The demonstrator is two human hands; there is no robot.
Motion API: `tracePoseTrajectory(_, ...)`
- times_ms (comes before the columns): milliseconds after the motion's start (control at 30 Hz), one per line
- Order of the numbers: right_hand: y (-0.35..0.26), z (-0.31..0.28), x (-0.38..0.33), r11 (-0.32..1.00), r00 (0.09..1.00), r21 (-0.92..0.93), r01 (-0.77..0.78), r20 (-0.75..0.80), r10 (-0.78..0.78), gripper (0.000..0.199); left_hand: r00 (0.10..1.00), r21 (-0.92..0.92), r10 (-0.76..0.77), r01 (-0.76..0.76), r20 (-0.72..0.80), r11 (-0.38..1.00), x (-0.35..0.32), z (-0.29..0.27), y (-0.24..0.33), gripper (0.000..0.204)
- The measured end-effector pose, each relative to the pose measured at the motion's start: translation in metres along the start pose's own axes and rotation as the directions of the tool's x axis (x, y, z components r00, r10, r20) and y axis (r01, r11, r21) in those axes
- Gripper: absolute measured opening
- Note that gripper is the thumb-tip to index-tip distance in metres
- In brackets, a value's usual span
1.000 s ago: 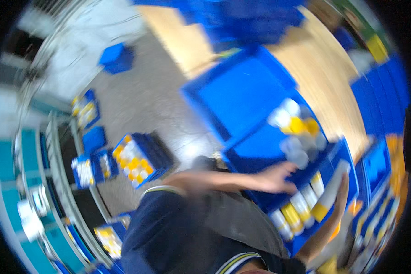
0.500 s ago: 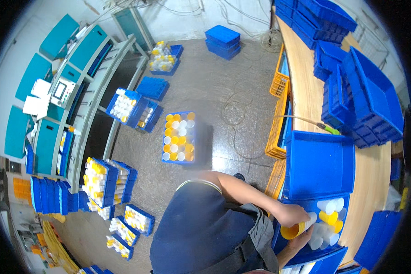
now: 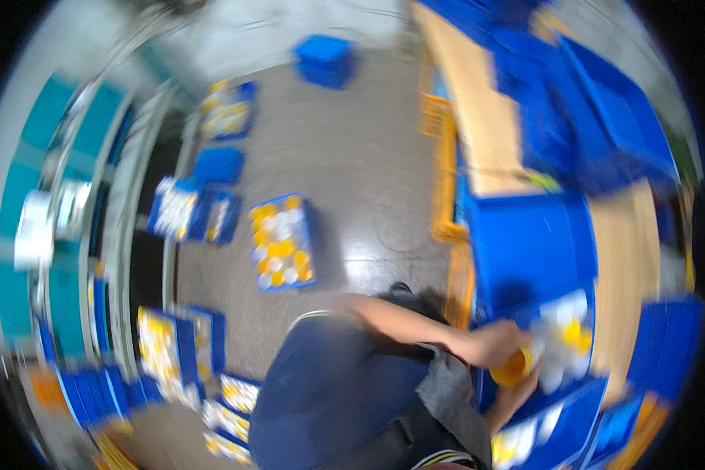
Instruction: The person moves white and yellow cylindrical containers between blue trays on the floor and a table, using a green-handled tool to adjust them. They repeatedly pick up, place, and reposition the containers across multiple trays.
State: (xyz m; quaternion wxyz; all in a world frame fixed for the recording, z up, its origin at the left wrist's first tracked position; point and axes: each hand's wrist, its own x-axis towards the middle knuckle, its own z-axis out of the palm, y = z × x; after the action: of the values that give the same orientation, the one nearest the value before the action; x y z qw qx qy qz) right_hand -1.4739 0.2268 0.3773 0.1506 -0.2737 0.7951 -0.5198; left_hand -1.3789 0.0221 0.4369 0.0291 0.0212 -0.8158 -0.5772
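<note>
A: The yellow-capped jar (image 3: 515, 366) sits at the near right of the scene, over the near end of the big blue crate (image 3: 525, 251) on the wooden workbench (image 3: 486, 125).

B: Who has it?

A: The left hand (image 3: 493, 345) is clamped over it from above; the right hand (image 3: 521, 392) comes up from below and touches its underside. The blur hides whether that lower hand is closed on it.

B: What lies around it?

A: Just to the right, inside the same crate, a cluster of white and yellow jars (image 3: 564, 329). Farther right and far along the bench, more stacked blue bins (image 3: 603, 117).

B: And off the bench?

A: On the grey floor to the left, a blue tray of yellow and white jars (image 3: 282, 243), well apart from the hands, with further trays (image 3: 192, 215) beyond it beside the teal shelving (image 3: 23, 235).
</note>
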Motion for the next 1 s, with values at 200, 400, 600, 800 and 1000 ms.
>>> tracePoseTrajectory(200,0.063,0.021,0.031,-0.067,0.603,0.902,-0.426,0.339,0.723,0.063,0.967,0.12,0.242,-0.231,-0.082,0.965,-0.019,-0.026,0.001,0.056)
tracePoseTrajectory(400,-0.001,0.042,0.02,-0.034,0.896,0.964,-0.264,0.259,0.36,0.073,0.97,0.084,0.098,-0.081,-0.224,0.993,0.012,-0.01,-0.001,0.058)
tracePoseTrajectory(600,0.018,0.042,-0.002,0.649,0.818,0.72,-0.247,-0.204,0.538,0.049,0.953,0.291,0.298,-0.269,-0.06,0.918,0.036,0.022,0.004,0.028)
tracePoseTrajectory(800,0.039,0.016,-0.02,-0.274,0.536,0.909,0.315,0.068,0.841,0.072,0.975,0.396,0.221,-0.196,-0.018,0.897,0.039,0.018,0.001,0.028)
tracePoseTrajectory(1000,0.055,0.044,0.036,-0.361,0.783,0.928,0.089,0.159,0.602,0.053,0.966,0.336,0.221,-0.166,-0.134,0.927,0.041,-0.001,-0.009,0.036)
